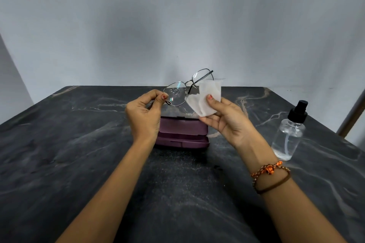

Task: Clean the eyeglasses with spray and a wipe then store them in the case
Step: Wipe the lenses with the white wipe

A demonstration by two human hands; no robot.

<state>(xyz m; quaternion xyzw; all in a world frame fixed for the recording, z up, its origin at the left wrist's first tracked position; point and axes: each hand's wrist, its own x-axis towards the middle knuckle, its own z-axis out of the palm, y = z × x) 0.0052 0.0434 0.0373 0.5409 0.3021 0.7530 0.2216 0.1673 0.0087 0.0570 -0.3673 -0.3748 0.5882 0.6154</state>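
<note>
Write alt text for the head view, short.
Left hand pinches wire-framed eyeglasses with droplets on one lens, while the right hand holds a white wipe beside them. Below sits a closed purple case on a dark marble table; a spray bottle stands right.

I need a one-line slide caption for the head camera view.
Left hand holds droplet-speckled eyeglasses, right hand holds a white wipe, above the closed purple case.

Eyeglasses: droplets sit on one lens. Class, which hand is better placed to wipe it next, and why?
The right hand. It already holds the wipe beside the wet lens, while the left hand pinches the eyeglasses at the frame's edge and must steady them.
</note>
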